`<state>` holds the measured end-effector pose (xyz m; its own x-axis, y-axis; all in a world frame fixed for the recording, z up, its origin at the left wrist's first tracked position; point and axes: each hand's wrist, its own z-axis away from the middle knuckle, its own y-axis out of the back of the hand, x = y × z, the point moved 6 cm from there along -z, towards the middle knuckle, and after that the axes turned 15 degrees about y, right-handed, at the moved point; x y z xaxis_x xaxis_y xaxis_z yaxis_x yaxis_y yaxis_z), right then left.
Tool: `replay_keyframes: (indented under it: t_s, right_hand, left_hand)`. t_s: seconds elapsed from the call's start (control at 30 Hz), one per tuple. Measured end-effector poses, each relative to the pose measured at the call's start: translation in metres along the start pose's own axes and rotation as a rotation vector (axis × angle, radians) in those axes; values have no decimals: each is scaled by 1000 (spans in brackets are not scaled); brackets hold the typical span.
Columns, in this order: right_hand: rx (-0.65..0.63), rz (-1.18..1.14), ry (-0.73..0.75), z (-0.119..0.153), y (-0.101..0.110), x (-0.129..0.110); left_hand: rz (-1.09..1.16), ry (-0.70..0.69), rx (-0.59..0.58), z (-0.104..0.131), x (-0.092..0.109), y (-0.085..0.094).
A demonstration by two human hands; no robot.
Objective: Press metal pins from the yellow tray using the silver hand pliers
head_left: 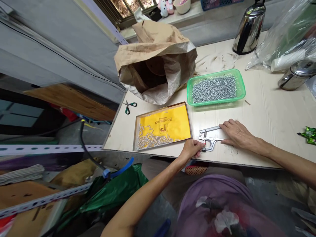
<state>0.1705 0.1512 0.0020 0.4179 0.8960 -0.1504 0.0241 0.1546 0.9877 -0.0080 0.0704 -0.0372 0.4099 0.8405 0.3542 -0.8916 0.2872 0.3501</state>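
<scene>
My right hand (235, 133) is wrapped round the handles of silver metal pliers (210, 139) near the table's front edge. At the jaws of the pliers, my left hand (192, 148) has its fingertips pinched together; whatever small piece they may hold is too small to name. Just left of the pliers lies a shallow cardboard tray (191, 130) with a yellow lining, small silver metal pieces gathered in its lower left part. Behind the pliers, a green plastic basket (240, 86) holds a heap of similar silver pieces.
Green-handled scissors (127, 108) lie left of the tray. A large open paper sack (155, 49) stands behind it. At the back right are a steel kettle (250, 29), a steel pot (296, 74) and clear plastic bags. A green wrapper (309, 135) lies far right.
</scene>
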Motion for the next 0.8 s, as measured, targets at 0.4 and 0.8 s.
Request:
replay_keyframes:
  t_s: [0.4,0.8]
  right_hand:
    - [31,1,10,6,-4,-4]
    - [43,-39,25,20,-4,-10]
  left_hand:
    - [-737,-935,429,12,78,-42]
    - [-836,-811,427,16,77,-49]
